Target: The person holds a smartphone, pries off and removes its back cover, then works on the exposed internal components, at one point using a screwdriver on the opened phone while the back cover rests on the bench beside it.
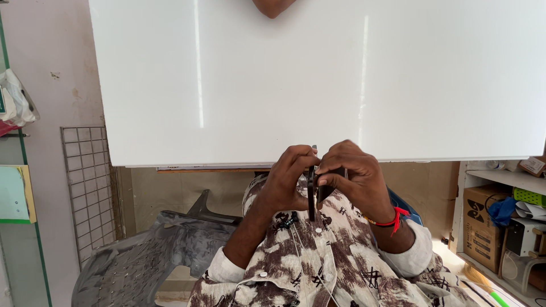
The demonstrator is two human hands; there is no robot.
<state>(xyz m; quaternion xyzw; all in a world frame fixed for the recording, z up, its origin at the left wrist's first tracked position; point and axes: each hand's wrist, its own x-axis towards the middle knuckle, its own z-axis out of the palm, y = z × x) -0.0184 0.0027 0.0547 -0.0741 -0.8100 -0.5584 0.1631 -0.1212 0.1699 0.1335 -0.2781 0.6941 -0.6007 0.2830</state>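
Both my hands meet just below the near edge of a white table (318, 79), in front of my patterned brown and white shirt. My left hand (287, 179) and my right hand (355, 179) together grip a thin black flat object (312, 196), seen edge-on, that looks like a phone or its cover. The fingers of both hands curl around its upper end. A red thread is tied on my right wrist. What the object is exactly cannot be told from this angle.
Another person's body part (273, 7) pokes in at the table's far edge. A grey plastic chair (148, 256) stands at lower left beside a wire grid panel (88, 187). White shelves (503, 222) at right hold cardboard boxes and small items.
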